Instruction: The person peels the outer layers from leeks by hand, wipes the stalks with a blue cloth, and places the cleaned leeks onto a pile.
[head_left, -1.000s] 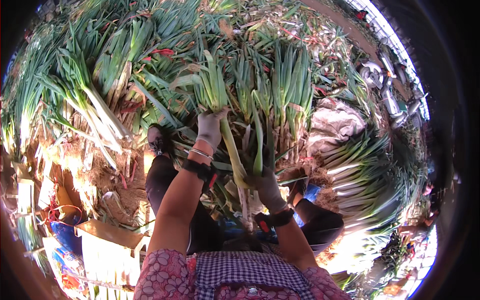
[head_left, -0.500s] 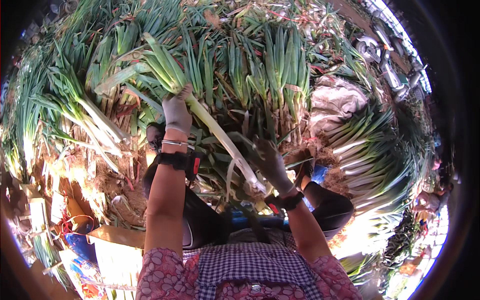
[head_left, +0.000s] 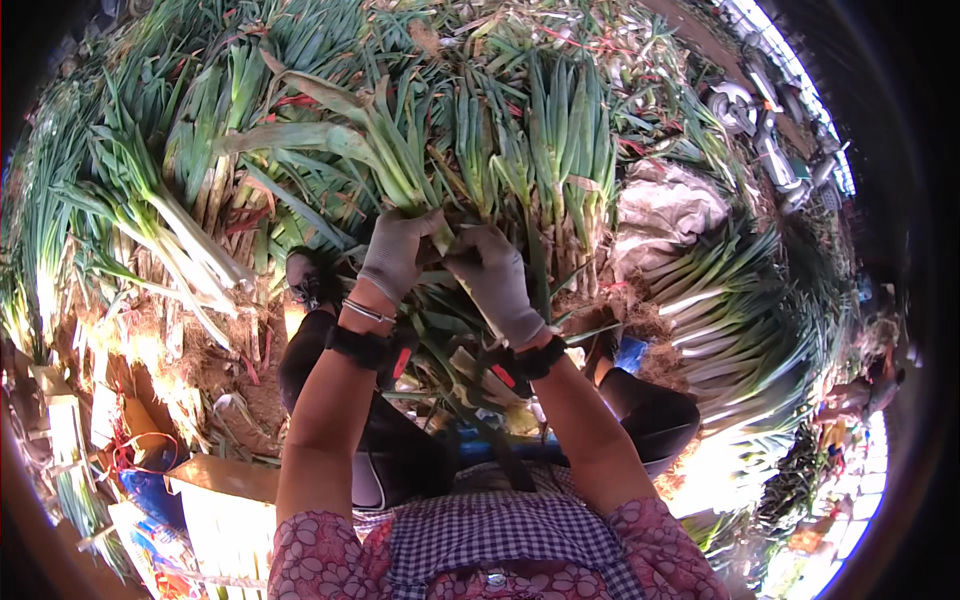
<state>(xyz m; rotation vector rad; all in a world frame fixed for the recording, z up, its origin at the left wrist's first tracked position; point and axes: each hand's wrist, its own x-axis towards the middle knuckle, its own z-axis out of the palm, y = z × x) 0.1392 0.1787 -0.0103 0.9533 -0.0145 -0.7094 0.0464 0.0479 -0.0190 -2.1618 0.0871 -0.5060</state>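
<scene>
A large leek (head_left: 397,172) stands in front of me, its green leaves fanning away and to the left. My left hand (head_left: 398,255), in a pale glove, is closed round its stalk just below the leaves. Close beside it, my gloved right hand (head_left: 492,278) is closed with its fingers pinching at the same leek. The hands and forearms hide most of the leek's white lower stalk. Below the hands, loose green leaves and trimmings (head_left: 455,330) lie between my legs.
Bundled leeks (head_left: 570,130) stand in rows ahead, and loose leeks (head_left: 185,245) lie at left. A row of white-stemmed leeks (head_left: 715,320) and a crumpled pale sack (head_left: 665,215) are at right. An open carton (head_left: 235,480) sits lower left; metal equipment (head_left: 770,140) stands far right.
My right hand has moved up and left from near the stalk's lower end to beside my left hand, and now grips the leek. My left hand has shifted slightly right, turning the leek more upright.
</scene>
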